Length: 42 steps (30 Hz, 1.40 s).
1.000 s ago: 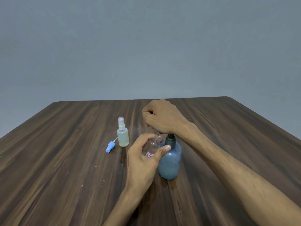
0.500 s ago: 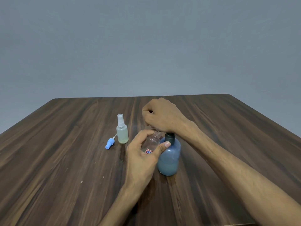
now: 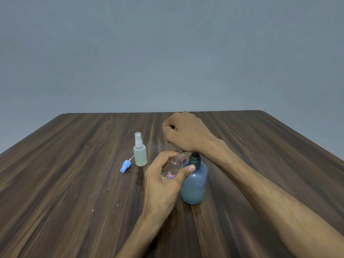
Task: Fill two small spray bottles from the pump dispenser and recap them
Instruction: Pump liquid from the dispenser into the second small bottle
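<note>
You see a dark brown wooden table (image 3: pixel 65 192) filling the lower half of the frame, its grain running in long streaks from the near edge toward the far edge. Its far right corner, at the middle right of the frame, is rounded. A few small pale specks (image 3: pixel 117 205) lie scattered on the wood at lower centre-left. Behind the table, you see a plain grey-blue wall (image 3: pixel 167 53) covering the whole upper half of the frame, evenly lit and unmarked.
</note>
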Motion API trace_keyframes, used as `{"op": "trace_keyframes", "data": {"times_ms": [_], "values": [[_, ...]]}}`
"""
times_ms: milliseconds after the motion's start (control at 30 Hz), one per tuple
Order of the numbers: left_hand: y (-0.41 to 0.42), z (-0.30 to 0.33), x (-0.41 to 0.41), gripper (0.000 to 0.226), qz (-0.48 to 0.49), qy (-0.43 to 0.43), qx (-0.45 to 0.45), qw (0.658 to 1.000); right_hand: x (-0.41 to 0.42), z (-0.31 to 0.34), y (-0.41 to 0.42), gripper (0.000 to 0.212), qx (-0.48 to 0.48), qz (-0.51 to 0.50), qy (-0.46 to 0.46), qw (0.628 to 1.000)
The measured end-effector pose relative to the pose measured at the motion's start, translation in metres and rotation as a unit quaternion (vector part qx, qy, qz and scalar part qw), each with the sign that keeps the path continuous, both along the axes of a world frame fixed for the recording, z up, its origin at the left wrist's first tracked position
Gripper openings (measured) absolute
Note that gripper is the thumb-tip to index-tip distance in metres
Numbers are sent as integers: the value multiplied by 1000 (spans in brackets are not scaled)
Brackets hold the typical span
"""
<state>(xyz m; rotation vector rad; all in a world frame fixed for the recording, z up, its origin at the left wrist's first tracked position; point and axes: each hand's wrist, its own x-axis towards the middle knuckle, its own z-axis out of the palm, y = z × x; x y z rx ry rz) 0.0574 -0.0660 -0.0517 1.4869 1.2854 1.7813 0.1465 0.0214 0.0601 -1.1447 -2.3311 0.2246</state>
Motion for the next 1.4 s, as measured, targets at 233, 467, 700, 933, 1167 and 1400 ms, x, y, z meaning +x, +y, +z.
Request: {"op": "trace_keyframes", "data": {"times_ms": [233,467,700,933,1167,1400], "values": [[-1,1,0,25,-1,-4,-5,1000,0,-2,-2,28,-22,-1,-14,1000],[-1,2,0,26,-5,-12,-8,1000,-1,-2,-4,28,-26,-7,-29,999],[-2,2,0,25,-1,-1,-4,1000,1,3,-4,31,-4,0,-13,1000],[-2,2,1,25,-1,-1,-8,1000,0,1,-5,30,-2,0,-17,1000],[0,2,0,25,-4,-5,-5,1000,-2,-5,-3,29,1,-8,-29,1000],[0,1,0,24,-3,-4,7,1000,0,-1,-1,31,1,1,-8,1000]]}}
